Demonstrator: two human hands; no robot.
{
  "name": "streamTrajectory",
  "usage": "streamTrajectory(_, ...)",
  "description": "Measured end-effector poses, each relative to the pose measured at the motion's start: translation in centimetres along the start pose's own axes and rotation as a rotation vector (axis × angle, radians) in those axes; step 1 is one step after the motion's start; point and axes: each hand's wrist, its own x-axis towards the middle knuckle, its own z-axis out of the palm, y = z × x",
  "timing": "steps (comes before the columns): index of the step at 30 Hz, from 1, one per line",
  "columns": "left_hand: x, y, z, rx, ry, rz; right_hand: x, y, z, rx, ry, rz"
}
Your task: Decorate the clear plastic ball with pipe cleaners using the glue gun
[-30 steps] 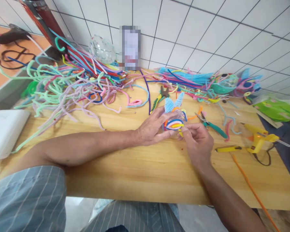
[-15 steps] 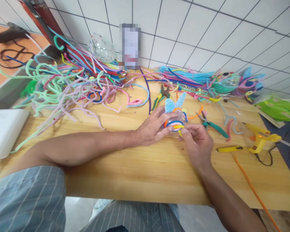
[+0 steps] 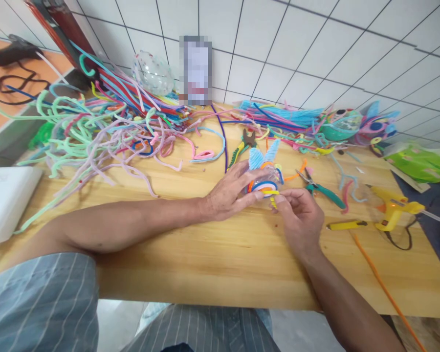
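A clear plastic ball wrapped in pipe cleaners [image 3: 264,186] rests on the table, with orange, blue and white bands and two light-blue loops [image 3: 256,159] sticking up at its far side. My left hand [image 3: 232,193] is wrapped over its left side, steadying it, thumb at the near edge. In my right hand [image 3: 298,210], thumb and fingers pinch the end of a yellow pipe cleaner [image 3: 269,192] that lies along the ball's near rim. The ball is partly hidden behind my left fingers.
A tangle of pipe cleaners [image 3: 95,132] spreads at left. Green-and-yellow pliers [image 3: 244,146] lie behind the ball. To the right are teal-handled pliers [image 3: 324,193], a yellow cutter [image 3: 346,225] and a yellow glue gun [image 3: 394,208]. A phone [image 3: 197,71] leans on the tiled wall.
The yellow pipe cleaner sits slightly lower and flatter along the ball's near rim. Both hands keep nearly the same place; the whole view has shifted a little.
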Motion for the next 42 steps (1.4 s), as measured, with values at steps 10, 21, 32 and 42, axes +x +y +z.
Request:
streamTrajectory(10, -0.5, 0.3, -0.9, -0.107, 0.187, -0.191, 0.2, -0.7, -0.7, 0.102, 0.018, 0.004)
streamTrajectory(21, 1.1, -0.5, -2.7, 0.202, 0.411, -0.199, 0.8, -0.2, -0.8, 0.102, -0.023, 0.051)
streamTrajectory(32, -0.8, 6.6, -0.7, -0.261, -0.114, -0.342, -0.2, -0.5, -1.1, -0.128, -0.129, -0.191)
streamTrajectory(42, -1.2, 4.6, 0.3, -0.288, -0.208, -0.465, 1.4, -1.4, -3.6, -0.478, -0.441, -0.502)
